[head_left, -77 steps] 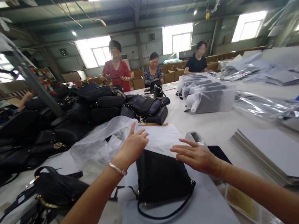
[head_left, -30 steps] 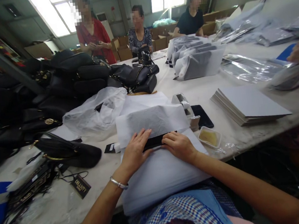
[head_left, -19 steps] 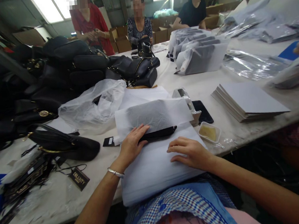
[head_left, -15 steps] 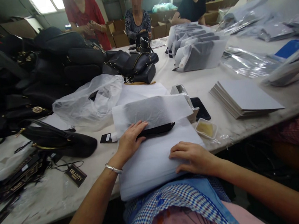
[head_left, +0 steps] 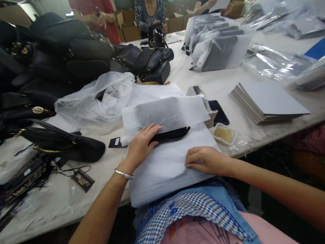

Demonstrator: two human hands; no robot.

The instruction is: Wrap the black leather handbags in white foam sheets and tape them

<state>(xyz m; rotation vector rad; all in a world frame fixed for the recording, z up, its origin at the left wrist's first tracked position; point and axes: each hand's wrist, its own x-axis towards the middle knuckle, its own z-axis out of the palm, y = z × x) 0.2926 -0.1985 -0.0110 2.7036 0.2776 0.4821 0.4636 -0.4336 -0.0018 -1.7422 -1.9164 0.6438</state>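
Observation:
A black bag (head_left: 171,135) lies in front of me on a stack of thin white paper (head_left: 160,174), its upper part under a white sheet (head_left: 161,112). My left hand (head_left: 142,144) rests flat on the bag and the sheet's lower edge, its fingers stretched out. To the right, my right hand (head_left: 205,161) has its fingers bent and pressed together on the paper near the stack's front right edge. A small black tag (head_left: 115,142) sticks out left of the bag.
Black handbags (head_left: 80,72) are piled at the left. One handbag (head_left: 67,144) stands nearer, beside loose tags (head_left: 82,179). At the right are a phone (head_left: 218,112), a small tub (head_left: 224,134) and grey boards (head_left: 270,102). Three people are across the table.
My right hand's fingers have drawn together on the paper. My left hand stays on the bag. Across the table, the person at the right now holds up a white sheet. The view has tilted down slightly.

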